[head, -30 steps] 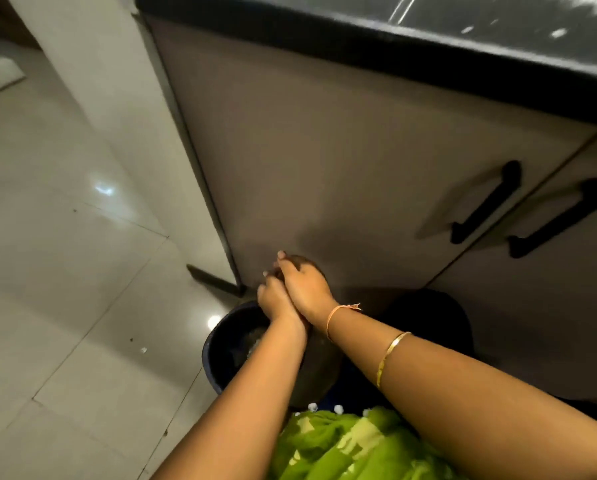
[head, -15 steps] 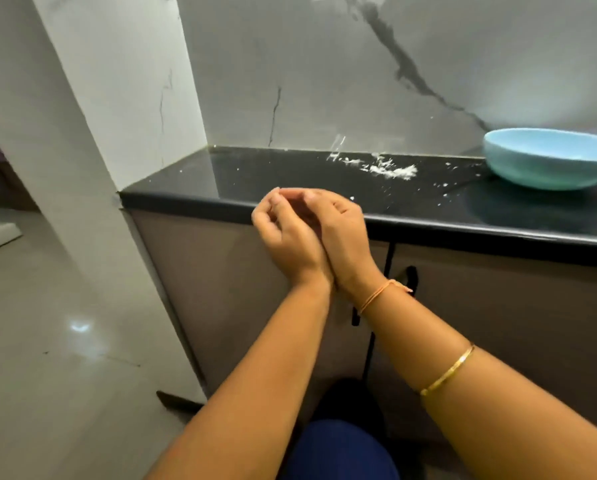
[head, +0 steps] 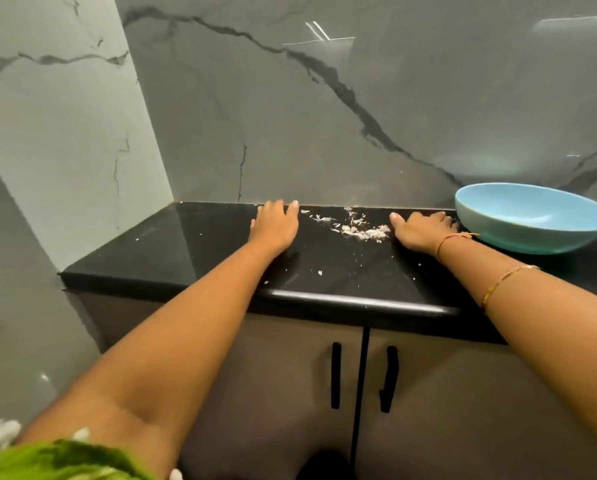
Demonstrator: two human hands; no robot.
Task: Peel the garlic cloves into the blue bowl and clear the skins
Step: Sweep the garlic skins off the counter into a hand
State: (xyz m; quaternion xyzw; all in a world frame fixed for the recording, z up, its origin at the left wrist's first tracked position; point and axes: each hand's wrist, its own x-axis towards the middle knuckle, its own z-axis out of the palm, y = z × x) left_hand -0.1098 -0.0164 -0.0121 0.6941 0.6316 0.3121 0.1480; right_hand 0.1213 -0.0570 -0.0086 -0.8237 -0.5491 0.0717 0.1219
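A loose heap of white garlic skins (head: pixel 359 230) lies on the black counter (head: pixel 193 251) near the back wall. My left hand (head: pixel 276 223) rests flat on the counter just left of the skins, fingers straight toward the wall. My right hand (head: pixel 420 230) lies on the counter right of the skins, thumb out toward them, fingers lightly bent. The blue bowl (head: pixel 532 220) stands tilted at the right, close beside my right hand; its visible inside shows no cloves. Small skin flecks (head: pixel 319 272) dot the counter nearer the front edge.
A grey marble wall (head: pixel 324 116) backs the counter and a side wall (head: pixel 65 133) bounds it on the left. Below are two cabinet doors with black handles (head: pixel 335 375). A dark bin top (head: pixel 324 465) shows at the bottom edge by the floor.
My hands were together over a dark bin on the floor, then rose joined to counter height. Now they are apart, resting on the counter either side of the skins.
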